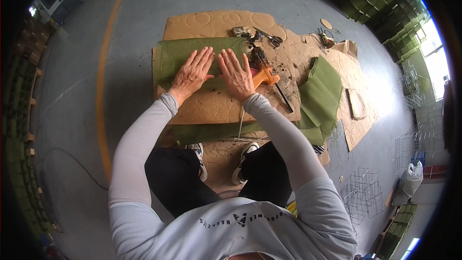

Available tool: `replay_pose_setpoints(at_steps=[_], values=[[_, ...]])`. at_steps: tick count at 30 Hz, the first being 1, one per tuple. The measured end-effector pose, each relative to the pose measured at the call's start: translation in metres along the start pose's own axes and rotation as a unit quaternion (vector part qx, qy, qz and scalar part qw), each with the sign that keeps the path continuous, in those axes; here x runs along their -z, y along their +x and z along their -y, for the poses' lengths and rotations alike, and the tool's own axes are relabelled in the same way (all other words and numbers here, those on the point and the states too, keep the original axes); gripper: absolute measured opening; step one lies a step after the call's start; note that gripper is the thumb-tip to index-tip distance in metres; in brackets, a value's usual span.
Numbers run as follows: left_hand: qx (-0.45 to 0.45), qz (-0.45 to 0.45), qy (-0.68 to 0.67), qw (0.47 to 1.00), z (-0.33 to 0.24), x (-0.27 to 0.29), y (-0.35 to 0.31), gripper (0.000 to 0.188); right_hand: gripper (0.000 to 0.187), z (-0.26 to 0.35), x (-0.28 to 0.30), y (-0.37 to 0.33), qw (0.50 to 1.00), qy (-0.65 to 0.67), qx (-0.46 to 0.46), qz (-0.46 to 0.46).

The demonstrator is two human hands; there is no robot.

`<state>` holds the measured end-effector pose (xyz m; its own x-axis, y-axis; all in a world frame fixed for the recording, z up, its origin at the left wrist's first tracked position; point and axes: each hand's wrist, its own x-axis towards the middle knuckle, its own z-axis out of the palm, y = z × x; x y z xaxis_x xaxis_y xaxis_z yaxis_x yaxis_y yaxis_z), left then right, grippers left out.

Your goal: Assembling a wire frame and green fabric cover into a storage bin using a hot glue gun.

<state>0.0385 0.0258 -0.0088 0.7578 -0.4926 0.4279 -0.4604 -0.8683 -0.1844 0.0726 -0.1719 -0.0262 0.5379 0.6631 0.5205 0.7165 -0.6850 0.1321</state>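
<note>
A piece of green fabric [169,58] lies flat on a cardboard-covered worktop [207,110] in front of me. My left hand [191,73] rests palm down on it, fingers stretched out and side by side. Close to its right, my right hand [237,73] lies palm down near the fabric's near edge, fingers straight and thumb apart. Neither hand grips anything. Just right of my right hand is an orange glue gun [266,76], partly hidden by that hand. Dark, messy residue [258,54] sits above it, and scissors [273,40] lie farther back.
A dark rod [285,98] rests on the worktop's right part. Right of it hangs a stack of green fabric [320,91]. Loose cardboard [358,123] covers floor there. Wire frames [363,192] stand at lower right. A yellow line [101,86] crosses the floor at left.
</note>
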Motion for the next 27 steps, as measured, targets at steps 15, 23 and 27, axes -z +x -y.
replay_pose_setpoints(at_steps=[15, 23, 27], values=[[0.071, 0.032, -0.201, 0.977, 0.015, 0.028, 0.004, 0.052, 0.054, 0.012, 0.022, 0.041, 0.973, 0.225, 0.048, 0.011], [0.081, -0.108, -0.029, 0.990, -0.026, -0.029, 0.014, 0.076, 0.058, 0.011, -0.010, -0.006, 0.992, -0.104, -0.068, -0.003], [0.141, -0.128, 0.073, 0.979, -0.031, -0.045, -0.004, 0.080, 0.063, 0.031, -0.024, -0.012, 0.995, -0.013, -0.085, -0.057]])
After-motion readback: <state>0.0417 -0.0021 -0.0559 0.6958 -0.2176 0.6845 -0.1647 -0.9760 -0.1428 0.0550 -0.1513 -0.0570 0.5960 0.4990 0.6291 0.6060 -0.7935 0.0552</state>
